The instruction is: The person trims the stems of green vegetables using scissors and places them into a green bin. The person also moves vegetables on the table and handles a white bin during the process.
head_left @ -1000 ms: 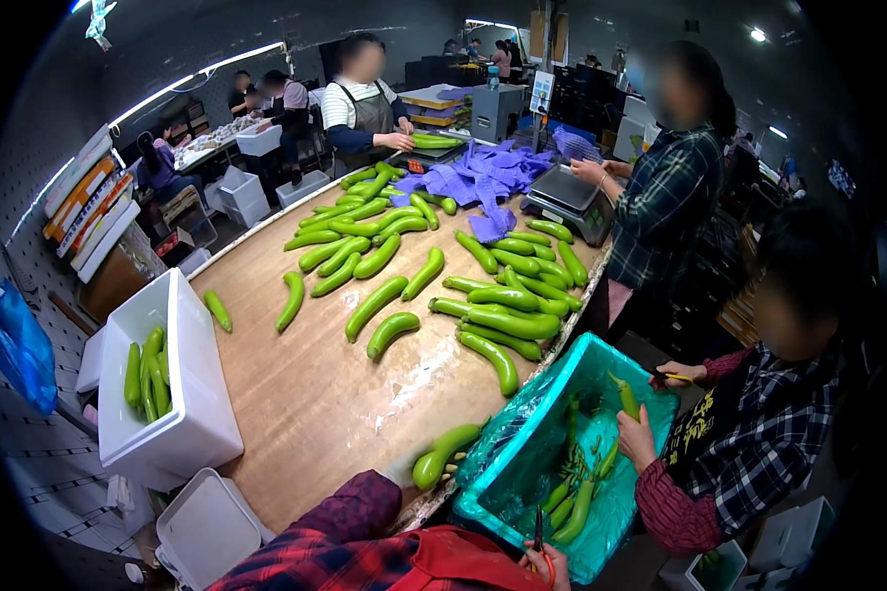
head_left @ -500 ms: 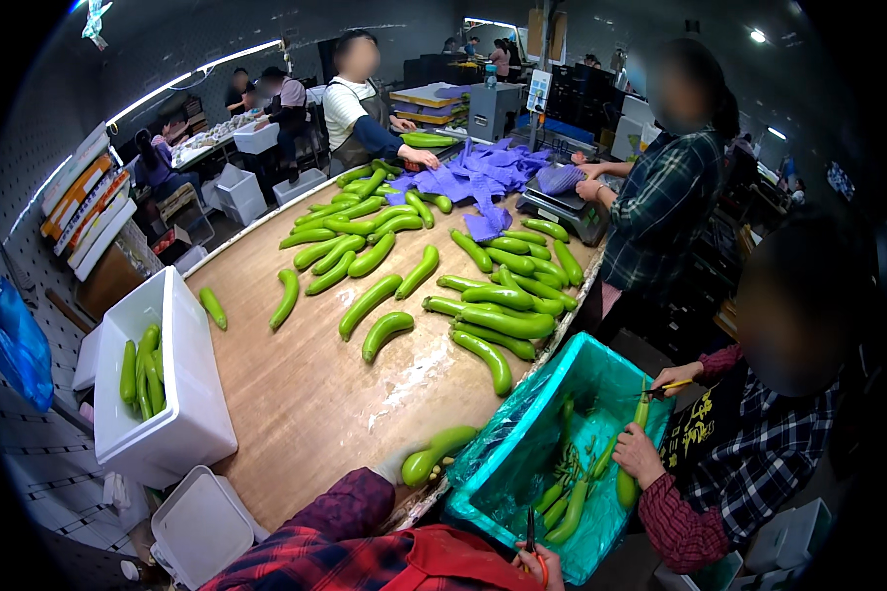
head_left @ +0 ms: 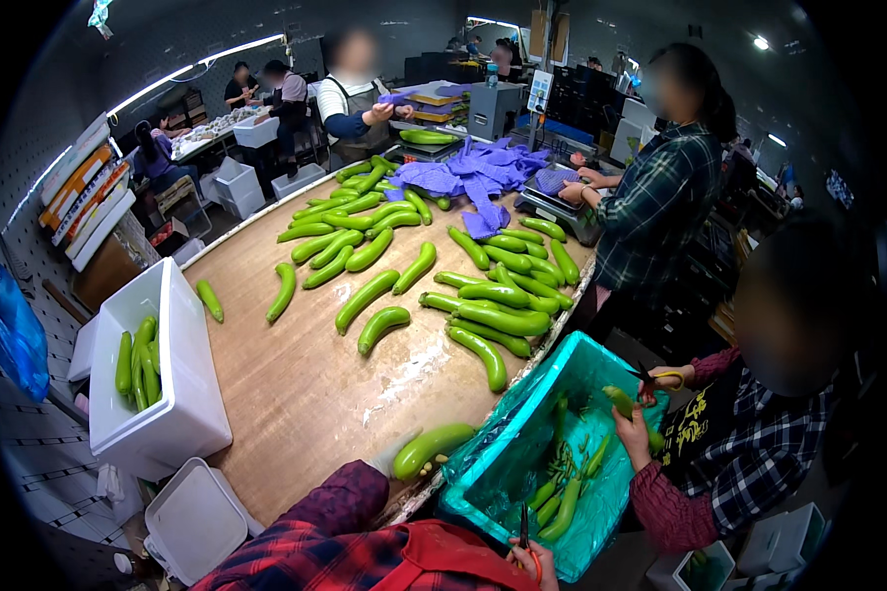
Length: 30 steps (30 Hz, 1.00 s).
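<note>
At the table's near edge, my left hand (head_left: pixel 384 467), in a pale glove below a dark purple sleeve, is closed around a green eggplant (head_left: pixel 432 449). The eggplant lies tilted, and most of my fingers are hidden beneath it. My right hand (head_left: pixel 536 565), low in the view, grips orange-handled scissors (head_left: pixel 525 540) with the dark blades pointing up. These are beside the near corner of a teal-lined crate (head_left: pixel 463 500), which holds several eggplants and green stem bits. More green eggplants (head_left: pixel 367 301) are spread over the wooden table (head_left: pixel 296 394).
A white foam box (head_left: pixel 199 399) with several eggplants stands at left, near a white lid (head_left: pixel 199 520). Purple netting (head_left: pixel 478 172) is heaped at the far end beside a scale (head_left: pixel 560 219). At right, a co-worker's hand (head_left: pixel 633 435) holds an eggplant near scissors; two others stand beyond.
The eggplant in my left hand has turned and shifted slightly left. The right-hand co-worker's eggplant has changed angle by the scissors. The far co-worker has raised a purple net off the heap.
</note>
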{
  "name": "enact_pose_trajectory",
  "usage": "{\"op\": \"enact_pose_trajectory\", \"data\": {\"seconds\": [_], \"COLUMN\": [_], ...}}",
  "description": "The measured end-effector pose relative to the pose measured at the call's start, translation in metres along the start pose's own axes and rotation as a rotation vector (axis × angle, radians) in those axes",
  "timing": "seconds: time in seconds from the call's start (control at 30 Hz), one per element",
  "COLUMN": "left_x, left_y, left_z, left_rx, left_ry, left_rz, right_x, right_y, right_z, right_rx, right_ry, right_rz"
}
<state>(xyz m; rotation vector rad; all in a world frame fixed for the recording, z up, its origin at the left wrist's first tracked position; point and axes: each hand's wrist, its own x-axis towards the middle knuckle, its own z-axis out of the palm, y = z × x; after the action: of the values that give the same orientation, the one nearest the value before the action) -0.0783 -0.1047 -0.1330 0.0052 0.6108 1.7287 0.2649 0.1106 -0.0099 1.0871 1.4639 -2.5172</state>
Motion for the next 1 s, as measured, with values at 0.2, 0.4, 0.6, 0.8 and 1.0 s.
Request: {"op": "enact_pose_trajectory", "data": {"seconds": [0.2, 0.4, 0.6, 0.8, 1.0], "left_x": [-0.003, 0.002, -0.003, 0.0, -0.012], "left_y": [-0.003, -0.008, -0.01, -0.006, -0.008], "left_z": [0.001, 0.013, 0.022, 0.019, 0.027], "left_rx": [-0.028, -0.095, -0.093, -0.155, -0.112], "left_ry": [-0.018, 0.003, 0.038, 0.023, 0.061], "left_rz": [0.04, 0.1, 0.102, 0.055, 0.088], "right_x": [-0.002, 0.003, 0.002, 0.001, 0.01], "right_y": [-0.009, 0.001, 0.003, -0.004, 0.021], "right_z": [0.007, 0.0, -0.004, 0.003, -0.012], "right_rx": [0.034, 0.031, 0.193, 0.055, 0.112], "right_ry": [0.006, 0.014, 0.031, 0.022, -0.044], "right_rz": [0.061, 0.014, 0.073, 0.029, -0.071]}}
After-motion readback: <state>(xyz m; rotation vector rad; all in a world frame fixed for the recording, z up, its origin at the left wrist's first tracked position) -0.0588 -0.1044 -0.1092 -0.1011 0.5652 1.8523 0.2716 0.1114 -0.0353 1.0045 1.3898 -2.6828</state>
